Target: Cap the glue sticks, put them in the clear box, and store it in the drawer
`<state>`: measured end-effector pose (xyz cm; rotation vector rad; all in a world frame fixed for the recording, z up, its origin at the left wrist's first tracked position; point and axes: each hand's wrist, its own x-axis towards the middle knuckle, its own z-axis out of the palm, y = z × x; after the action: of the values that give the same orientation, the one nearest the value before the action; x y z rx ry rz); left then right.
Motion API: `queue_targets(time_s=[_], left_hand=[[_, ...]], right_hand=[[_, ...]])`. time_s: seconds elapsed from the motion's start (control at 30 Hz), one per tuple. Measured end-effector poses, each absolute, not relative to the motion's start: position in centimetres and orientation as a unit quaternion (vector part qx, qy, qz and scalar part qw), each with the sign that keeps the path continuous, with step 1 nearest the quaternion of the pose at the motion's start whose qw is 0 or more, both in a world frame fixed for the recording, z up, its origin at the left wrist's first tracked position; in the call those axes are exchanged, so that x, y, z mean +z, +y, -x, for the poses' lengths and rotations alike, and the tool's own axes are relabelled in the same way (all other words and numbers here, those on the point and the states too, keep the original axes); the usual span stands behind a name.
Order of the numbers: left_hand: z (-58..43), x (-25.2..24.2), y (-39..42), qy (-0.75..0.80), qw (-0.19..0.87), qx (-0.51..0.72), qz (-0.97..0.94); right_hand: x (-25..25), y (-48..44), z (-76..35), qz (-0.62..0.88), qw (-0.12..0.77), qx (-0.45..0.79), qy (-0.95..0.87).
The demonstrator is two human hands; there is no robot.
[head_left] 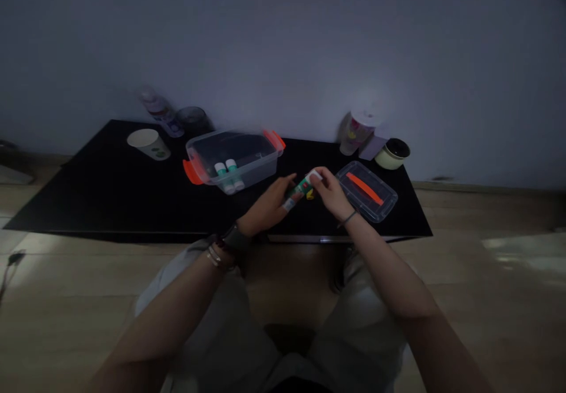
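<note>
A green-and-white glue stick (300, 189) is held at a slant over the black table, between my two hands. My left hand (269, 205) is closed around its lower end. At the upper end, the fingers of my right hand (331, 191) pinch the white cap. A small yellow item (310, 195) shows just behind the glue stick; its kind is unclear. To the left stands an open clear plastic box (256, 172) with orange clips. Two similar glue sticks (229, 176) lie side by side in it. Its clear lid (384, 202) with an orange handle lies flat by my right hand.
On the black table (132, 204), a paper cup (150, 145), a purple-labelled bottle (161, 115) and a dark round container (193, 119) stand at left. A lidded clear cup (354, 136), a pale purple box (374, 146) and a cream pot (391, 156) stand back right. A wall rises behind.
</note>
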<state>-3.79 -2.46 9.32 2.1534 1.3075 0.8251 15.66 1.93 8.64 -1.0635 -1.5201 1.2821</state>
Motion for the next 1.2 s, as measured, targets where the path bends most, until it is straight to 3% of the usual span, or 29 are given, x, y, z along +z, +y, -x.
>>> queue_targets(time_s=[0.13, 0.23, 0.47, 0.67, 0.9, 1.0, 1.2], left_hand=[[7.7, 10.2, -1.0, 0.624, 0.026, 0.25, -0.739], [11.2, 10.7, -0.4, 0.691, -0.051, 0.195, -0.694], [15.1, 9.9, -0.7, 0.685, -0.012, 0.024, -0.728], [15.5, 9.1, -0.9, 0.68, 0.013, 0.042, -0.732], [14.7, 9.5, -2.3, 0.632, 0.029, 0.082, -0.77], [13.8, 9.6, -2.8, 0.606, 0.037, 0.1, -0.788], [12.5, 8.9, -3.0, 0.561, 0.046, 0.122, -0.817]], right_hand=[[8.4, 3.0, -17.0, 0.454, 0.485, 0.531, -0.526], [8.1, 3.6, -18.0, 0.468, 0.512, 0.54, -0.477], [7.7, 4.2, -18.8, 0.485, 0.539, 0.562, -0.399], [8.4, 4.1, -18.8, 0.491, 0.547, 0.504, -0.453], [12.7, 7.3, -14.7, 0.447, 0.552, 0.38, -0.593], [14.1, 9.5, -10.9, 0.467, 0.468, 0.29, -0.692], [12.7, 11.1, -3.9, 0.578, 0.074, 0.163, -0.796]])
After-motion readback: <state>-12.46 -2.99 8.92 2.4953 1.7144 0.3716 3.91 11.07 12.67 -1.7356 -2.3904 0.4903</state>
